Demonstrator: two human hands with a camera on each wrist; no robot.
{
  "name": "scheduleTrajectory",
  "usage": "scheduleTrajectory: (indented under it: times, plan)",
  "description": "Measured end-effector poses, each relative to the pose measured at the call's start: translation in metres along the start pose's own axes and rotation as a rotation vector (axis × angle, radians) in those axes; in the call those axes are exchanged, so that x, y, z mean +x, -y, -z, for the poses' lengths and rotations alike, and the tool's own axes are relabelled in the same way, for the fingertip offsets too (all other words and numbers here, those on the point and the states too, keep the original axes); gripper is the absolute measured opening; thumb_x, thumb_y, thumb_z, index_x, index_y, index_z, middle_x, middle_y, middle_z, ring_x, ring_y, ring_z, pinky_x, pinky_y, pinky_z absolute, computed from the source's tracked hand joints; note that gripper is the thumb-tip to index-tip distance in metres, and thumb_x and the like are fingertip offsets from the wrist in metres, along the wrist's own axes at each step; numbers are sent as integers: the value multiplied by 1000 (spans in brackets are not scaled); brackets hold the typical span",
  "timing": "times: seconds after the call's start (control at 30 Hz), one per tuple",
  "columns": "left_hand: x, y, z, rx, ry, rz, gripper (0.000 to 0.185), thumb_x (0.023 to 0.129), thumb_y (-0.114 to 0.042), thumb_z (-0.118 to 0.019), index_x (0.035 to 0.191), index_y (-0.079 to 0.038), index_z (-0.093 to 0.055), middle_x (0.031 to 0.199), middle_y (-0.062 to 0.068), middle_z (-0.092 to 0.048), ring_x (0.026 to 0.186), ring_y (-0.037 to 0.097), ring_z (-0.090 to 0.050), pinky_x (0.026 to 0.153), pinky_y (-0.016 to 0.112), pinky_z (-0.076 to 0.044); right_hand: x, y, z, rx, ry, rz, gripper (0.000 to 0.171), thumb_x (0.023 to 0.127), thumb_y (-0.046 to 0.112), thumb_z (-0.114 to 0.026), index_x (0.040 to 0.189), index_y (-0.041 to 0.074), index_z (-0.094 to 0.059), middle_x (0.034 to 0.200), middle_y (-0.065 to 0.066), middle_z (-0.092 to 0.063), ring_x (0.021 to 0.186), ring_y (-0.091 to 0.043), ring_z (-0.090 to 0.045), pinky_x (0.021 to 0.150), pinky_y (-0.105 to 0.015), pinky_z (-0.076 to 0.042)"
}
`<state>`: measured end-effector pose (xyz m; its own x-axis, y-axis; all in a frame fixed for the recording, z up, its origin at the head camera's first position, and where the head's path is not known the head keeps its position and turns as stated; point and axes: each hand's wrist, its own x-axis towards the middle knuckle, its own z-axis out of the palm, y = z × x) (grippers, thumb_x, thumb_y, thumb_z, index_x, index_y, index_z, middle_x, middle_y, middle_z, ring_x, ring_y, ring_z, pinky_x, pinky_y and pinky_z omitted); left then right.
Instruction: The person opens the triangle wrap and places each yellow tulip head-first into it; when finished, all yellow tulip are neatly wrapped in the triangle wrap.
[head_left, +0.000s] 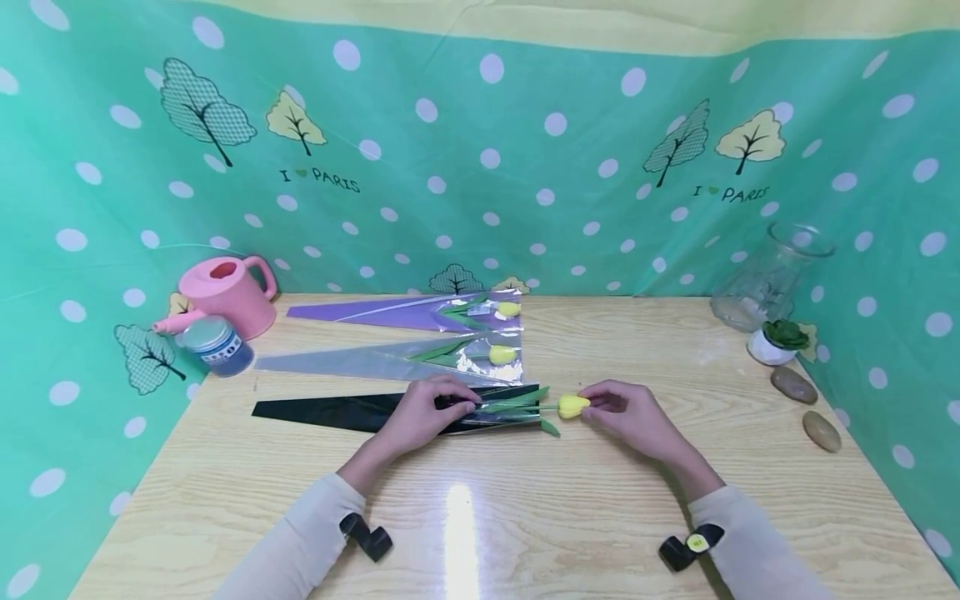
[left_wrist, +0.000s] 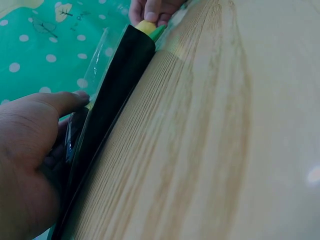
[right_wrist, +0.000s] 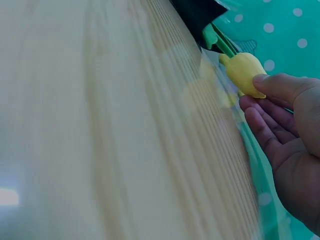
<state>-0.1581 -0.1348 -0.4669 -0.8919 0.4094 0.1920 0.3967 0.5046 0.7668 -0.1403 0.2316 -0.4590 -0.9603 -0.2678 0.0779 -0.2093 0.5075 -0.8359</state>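
Observation:
A yellow artificial tulip [head_left: 573,407] lies partly inside a black flower sleeve [head_left: 322,411] with a clear front, its bloom and leaf tips sticking out of the wide right end. My right hand [head_left: 628,417] pinches the bloom between thumb and fingers, as the right wrist view also shows at the tulip [right_wrist: 244,74]. My left hand [head_left: 427,412] grips the sleeve near its wide end; in the left wrist view the thumb lies on the clear film and the other fingers are partly hidden behind the sleeve [left_wrist: 112,95].
Behind lie a grey sleeve [head_left: 330,361] and a purple sleeve [head_left: 360,312], each with a yellow tulip. A pink watering can [head_left: 236,300] and a blue jar [head_left: 219,348] stand at left. At right are a glass vase [head_left: 757,283], a potted succulent [head_left: 772,346] and two stones [head_left: 793,385].

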Motion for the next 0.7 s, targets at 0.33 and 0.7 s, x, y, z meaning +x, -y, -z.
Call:
scheduleTrajectory:
  times: [0.33,0.7]
  plan:
    - [0,-1,0,1,3,11,13,96,-23,-75,106,-29,-81,115,-9,-74,116,15,-66,101,42,-53,7,9,-19,98,-3,4,26,90,14,-81,115,10,-75,114,-11,-74,96,-10,-71,87,-20,-59]
    - [0,-1,1,-7,-5,11,12,96,-24,-75,106,-28,-81,114,-10,-74,114,15,-66,96,38,-54,14,18,-47,191,-7,-42,27,88,14,-83,113,8,-76,111,-14,-76,97,-15,-75,85,-21,-60]
